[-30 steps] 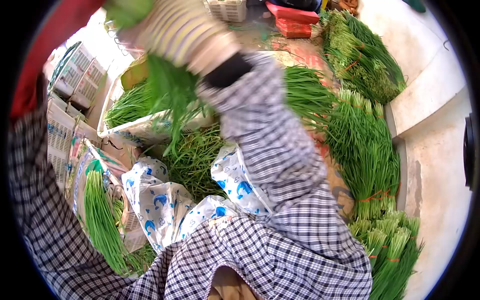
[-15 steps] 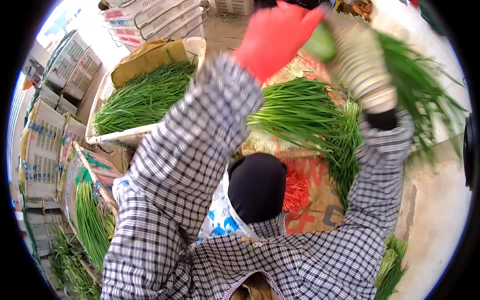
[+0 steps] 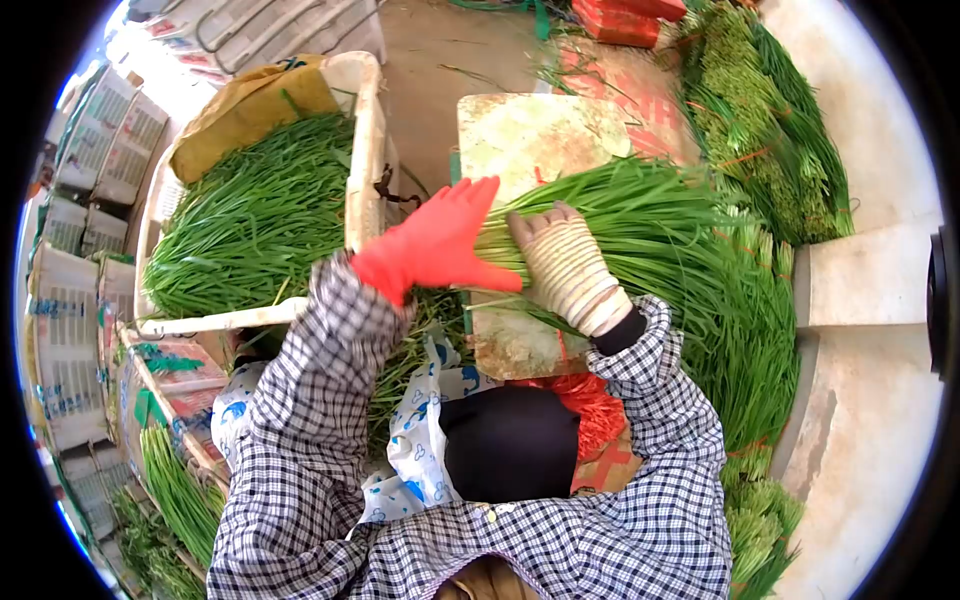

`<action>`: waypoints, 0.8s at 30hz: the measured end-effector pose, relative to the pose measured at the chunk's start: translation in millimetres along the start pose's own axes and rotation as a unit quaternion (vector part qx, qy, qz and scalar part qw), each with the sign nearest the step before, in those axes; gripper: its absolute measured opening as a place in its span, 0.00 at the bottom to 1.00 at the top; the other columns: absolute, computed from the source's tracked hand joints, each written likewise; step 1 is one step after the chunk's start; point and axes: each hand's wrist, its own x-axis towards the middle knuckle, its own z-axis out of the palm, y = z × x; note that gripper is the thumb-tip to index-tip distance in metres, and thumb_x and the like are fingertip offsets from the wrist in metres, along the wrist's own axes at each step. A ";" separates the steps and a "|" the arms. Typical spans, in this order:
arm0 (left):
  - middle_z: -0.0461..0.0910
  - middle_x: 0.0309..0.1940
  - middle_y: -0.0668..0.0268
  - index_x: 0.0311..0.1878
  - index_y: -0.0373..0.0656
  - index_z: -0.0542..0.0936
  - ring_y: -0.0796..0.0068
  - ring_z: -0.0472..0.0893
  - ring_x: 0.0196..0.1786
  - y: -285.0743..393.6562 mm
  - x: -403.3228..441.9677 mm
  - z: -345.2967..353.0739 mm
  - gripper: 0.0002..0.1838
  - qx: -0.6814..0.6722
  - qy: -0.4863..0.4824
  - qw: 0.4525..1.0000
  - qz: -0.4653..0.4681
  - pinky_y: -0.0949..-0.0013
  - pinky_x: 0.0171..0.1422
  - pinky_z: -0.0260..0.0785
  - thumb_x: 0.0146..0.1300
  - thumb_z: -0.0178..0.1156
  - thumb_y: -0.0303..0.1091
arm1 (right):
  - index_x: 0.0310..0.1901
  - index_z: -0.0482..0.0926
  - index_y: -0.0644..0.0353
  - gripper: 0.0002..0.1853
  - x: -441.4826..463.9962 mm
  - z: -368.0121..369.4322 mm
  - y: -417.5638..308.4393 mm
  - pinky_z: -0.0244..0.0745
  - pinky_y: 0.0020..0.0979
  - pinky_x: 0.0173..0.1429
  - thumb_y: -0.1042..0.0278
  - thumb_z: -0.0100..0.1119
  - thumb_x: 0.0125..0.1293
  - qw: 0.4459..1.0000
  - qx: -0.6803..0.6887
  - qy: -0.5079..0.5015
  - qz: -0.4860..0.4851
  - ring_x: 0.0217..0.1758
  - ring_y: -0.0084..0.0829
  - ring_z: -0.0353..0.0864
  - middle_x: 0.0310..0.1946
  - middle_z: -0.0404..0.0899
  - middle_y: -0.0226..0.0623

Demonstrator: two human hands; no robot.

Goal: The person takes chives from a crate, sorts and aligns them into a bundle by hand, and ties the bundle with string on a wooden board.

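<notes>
My left hand (image 3: 440, 242), in a red glove, has its fingers spread at the cut ends of a bunch of long green stalks (image 3: 640, 215). My right hand (image 3: 572, 262), in a striped, cream-coloured glove, lies over the same bunch just right of the left hand, its fingers curled on the stalks. Under the bunch is a stained, pale board (image 3: 530, 135). The leafy ends point right, over tied bundles of greens (image 3: 740, 340).
A white crate (image 3: 365, 150) of loose greens stands at the left, a yellow cloth (image 3: 245, 110) inside it. Red ties (image 3: 597, 410) lie beside my black-clad knee (image 3: 510, 445). Stacked crates (image 3: 75, 330) line the far left. More bundles (image 3: 765, 120) lean at the back right.
Both hands have come down from above onto the bunch on the board. The greens that swung from my right hand at the upper right are no longer there.
</notes>
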 end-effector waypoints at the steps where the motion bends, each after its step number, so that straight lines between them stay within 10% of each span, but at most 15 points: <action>1: 0.60 0.67 0.35 0.70 0.24 0.54 0.41 0.60 0.71 -7.9 13.8 -1.3 0.65 -0.073 -0.029 0.997 -0.014 0.52 0.75 0.54 0.43 0.69 0.68 | 0.62 0.67 0.62 0.47 1.9 -4.7 -1.8 0.62 0.44 0.68 0.53 0.77 0.38 0.999 0.009 -0.035 0.004 0.55 0.44 0.75 0.48 0.77 0.46; 6: 0.59 0.67 0.31 0.71 0.21 0.46 0.46 0.63 0.71 -10.5 44.2 15.4 0.71 -0.115 -0.193 0.972 -0.067 0.61 0.75 0.56 0.42 0.69 0.69 | 0.65 0.64 0.66 0.51 0.3 6.1 -1.0 0.55 0.45 0.73 0.50 0.76 0.38 0.997 0.053 -0.048 0.026 0.63 0.43 0.70 0.58 0.72 0.48; 9: 0.61 0.66 0.32 0.71 0.20 0.46 0.45 0.65 0.69 -13.7 41.6 29.3 0.71 -0.109 -0.158 0.980 -0.049 0.62 0.73 0.59 0.41 0.70 0.68 | 0.69 0.59 0.65 0.59 -13.2 20.4 3.4 0.50 0.49 0.75 0.36 0.72 0.39 0.990 0.019 0.130 0.054 0.67 0.45 0.66 0.62 0.67 0.47; 14: 0.69 0.59 0.34 0.69 0.20 0.51 0.43 0.72 0.62 -17.1 38.3 40.3 0.68 0.000 -0.098 0.995 0.009 0.58 0.66 0.66 0.39 0.71 0.67 | 0.72 0.54 0.64 0.60 -45.9 -21.8 -11.0 0.40 0.60 0.76 0.31 0.68 0.44 0.998 -0.037 0.005 0.055 0.76 0.47 0.52 0.73 0.55 0.50; 24: 0.74 0.56 0.44 0.62 0.31 0.67 0.51 0.76 0.58 5.6 59.0 32.8 0.56 -0.097 -0.190 0.977 0.000 0.60 0.62 0.69 0.34 0.76 0.61 | 0.70 0.62 0.50 0.41 -32.2 28.3 36.5 0.48 0.62 0.73 0.56 0.63 0.52 0.966 -0.183 0.181 0.029 0.71 0.48 0.63 0.70 0.61 0.45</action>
